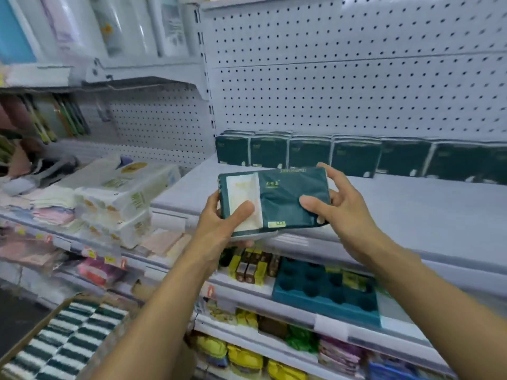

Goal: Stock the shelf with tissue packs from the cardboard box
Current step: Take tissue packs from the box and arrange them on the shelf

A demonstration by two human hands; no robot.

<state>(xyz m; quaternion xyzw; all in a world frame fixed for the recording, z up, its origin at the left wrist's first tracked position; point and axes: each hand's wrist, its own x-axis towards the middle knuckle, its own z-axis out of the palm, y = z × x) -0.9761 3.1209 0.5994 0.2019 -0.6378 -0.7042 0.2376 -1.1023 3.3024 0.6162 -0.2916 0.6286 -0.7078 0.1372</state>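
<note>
Both hands, left hand (219,223) and right hand (340,204), grasp one pack (277,198), long axis left-right, near the shelf (397,215); row (343,157) lies farther.

Green tissue pack (277,200) above shelf (384,204)

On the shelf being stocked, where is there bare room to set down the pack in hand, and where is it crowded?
The grey shelf is bare between its front edge and the row of dark green packs along the pegboard back. Both hands, left hand and right hand, hold the tissue pack over that front strip. Crowded: the neighbouring shelf with white packs and the lower shelves.
</note>
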